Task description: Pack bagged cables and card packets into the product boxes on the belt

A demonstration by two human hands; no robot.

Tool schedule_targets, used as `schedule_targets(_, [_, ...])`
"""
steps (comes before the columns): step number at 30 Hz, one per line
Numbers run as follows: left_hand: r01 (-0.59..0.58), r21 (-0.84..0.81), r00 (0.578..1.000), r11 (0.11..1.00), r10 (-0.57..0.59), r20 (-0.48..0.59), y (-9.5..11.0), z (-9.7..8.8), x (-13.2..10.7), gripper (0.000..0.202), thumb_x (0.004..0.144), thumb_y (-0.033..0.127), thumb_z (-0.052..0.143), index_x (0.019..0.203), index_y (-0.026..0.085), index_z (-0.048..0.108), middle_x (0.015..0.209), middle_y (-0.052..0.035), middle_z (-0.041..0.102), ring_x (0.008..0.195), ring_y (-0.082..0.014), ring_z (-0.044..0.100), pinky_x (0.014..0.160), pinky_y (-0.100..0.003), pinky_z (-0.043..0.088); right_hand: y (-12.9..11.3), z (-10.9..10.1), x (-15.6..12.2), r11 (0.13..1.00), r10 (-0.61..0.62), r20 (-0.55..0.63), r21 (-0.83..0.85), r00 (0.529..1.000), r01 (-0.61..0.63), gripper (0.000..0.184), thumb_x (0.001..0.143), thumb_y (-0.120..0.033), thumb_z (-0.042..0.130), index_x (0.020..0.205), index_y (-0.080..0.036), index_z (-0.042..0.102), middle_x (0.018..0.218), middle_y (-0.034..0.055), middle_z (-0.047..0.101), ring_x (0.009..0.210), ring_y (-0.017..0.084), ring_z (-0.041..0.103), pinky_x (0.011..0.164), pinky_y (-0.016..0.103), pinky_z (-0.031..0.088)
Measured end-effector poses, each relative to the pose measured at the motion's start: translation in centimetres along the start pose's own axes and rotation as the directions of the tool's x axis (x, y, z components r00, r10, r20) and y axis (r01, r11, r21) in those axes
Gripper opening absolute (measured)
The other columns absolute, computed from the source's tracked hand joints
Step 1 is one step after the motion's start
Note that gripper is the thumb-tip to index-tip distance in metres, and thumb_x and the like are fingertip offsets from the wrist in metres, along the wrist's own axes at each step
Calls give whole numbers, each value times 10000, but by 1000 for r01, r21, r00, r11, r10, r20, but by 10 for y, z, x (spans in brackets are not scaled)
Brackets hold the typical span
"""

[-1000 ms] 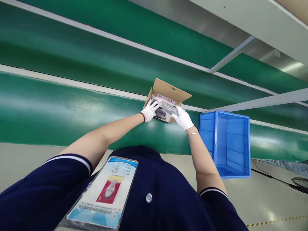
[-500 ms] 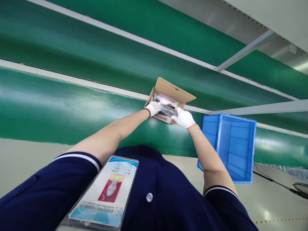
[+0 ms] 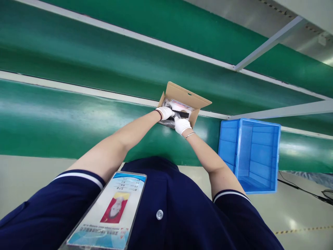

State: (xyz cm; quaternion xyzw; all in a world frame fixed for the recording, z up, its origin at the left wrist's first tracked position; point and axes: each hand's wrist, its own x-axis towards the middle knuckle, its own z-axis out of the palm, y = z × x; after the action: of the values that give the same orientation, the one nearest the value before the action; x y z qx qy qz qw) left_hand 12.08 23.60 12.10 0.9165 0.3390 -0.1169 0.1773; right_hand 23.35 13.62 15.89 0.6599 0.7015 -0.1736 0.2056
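Note:
An open brown cardboard box (image 3: 186, 94) sits on the green surface in front of me, its lid flap raised at the far side. Inside I see a sheet with coloured print (image 3: 180, 104), a ribbed black piece (image 3: 183, 114) and a clear-wrapped dark item (image 3: 168, 123) along the near side. My left hand (image 3: 165, 113), in a white glove, is closed at the left part of the box, its fingertips at the wrapped item. White-gloved too, my right hand (image 3: 182, 125) is closed over the near edge at the wrapped item's right end. Its curled fingers are partly hidden.
Right of the box stand blue plastic bins (image 3: 262, 156), one tilted against another, near my right forearm. A white metal rail (image 3: 78, 90) runs behind the box along the green work surface (image 3: 65, 121). Slanting white posts (image 3: 270, 43) rise at the right. A badge (image 3: 111, 208) hangs at my chest.
My right hand has moved left and toward me, from the box's right end to its near edge. The wrapped item sits lower in the box, uncovering the ribbed black piece.

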Motion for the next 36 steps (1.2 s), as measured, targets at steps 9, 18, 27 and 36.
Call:
schedule_targets(9, [-130,184,959,974,170,-226,30,-5,-70,416,957,182,297,1163,63,638,1221,-216,568,1144,-340,514,915,-465,414,19,13,17,997,-19,98,81,995,11,556,888,-304,584,1386,-76,489,1278,214,623,1158,265,626,1016,330,477])
schedule_targets(18, [29,-17,994,999,-30,-110,38,57,-79,518,920,96,357,1430,51,435,1460,-199,450,1327,-286,441,1118,-430,335,12,13,14,998,42,129,37,991,-47,417,927,-376,529,1223,-114,660,1242,199,644,1147,286,620,973,386,494])
schedule_targets(27, [174,-60,978,983,-180,-106,32,59,-49,415,927,94,373,1290,65,572,1205,-239,627,1167,-272,594,1000,-430,449,14,-20,34,987,151,-432,12,889,-162,468,968,-115,194,1322,-91,499,1181,226,600,1057,266,625,827,366,535])
schedule_targets(36, [-89,-42,901,995,63,-430,33,46,-118,454,937,302,455,1348,126,539,1366,-148,547,1294,-282,475,1132,-403,354,9,-33,29,999,35,-425,-21,904,-48,403,973,-163,255,1054,-103,646,1051,203,630,982,286,634,806,401,514])
